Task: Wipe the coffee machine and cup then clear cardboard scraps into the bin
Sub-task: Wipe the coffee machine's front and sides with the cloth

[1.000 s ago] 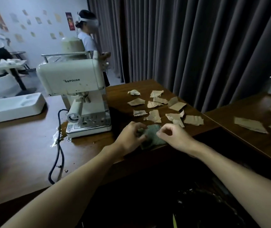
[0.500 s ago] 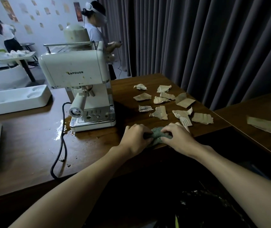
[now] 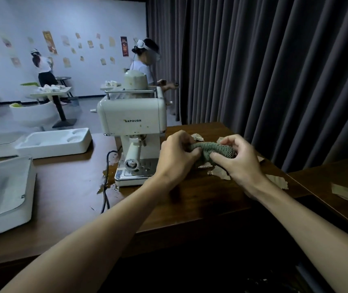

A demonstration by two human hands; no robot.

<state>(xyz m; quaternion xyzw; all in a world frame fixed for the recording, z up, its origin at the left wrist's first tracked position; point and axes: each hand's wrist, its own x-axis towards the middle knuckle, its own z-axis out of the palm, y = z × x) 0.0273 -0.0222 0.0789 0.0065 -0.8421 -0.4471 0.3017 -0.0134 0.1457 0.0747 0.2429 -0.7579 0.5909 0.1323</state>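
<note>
Green cloth [image 3: 215, 148] held just above the table [image 3: 67, 199], right of centre.
The coffee machine [image 3: 133, 119] stands mid-table with the cup [image 3: 135, 80] on top; just right, left hand [image 3: 176, 158] and right hand [image 3: 241, 166] curl their fingers round the cloth, above cardboard scraps [image 3: 220, 174] strewn toward the right edge.

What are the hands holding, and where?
A rolled green cloth: left hand grips its left end, right hand pinches its right part.

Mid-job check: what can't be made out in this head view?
Head view only.
Cardboard scraps: mostly hidden behind the left hand, right hand and cloth.
Bin: lost in the dark below the table edge.
Coffee machine: right side of its base behind the left hand.
</note>
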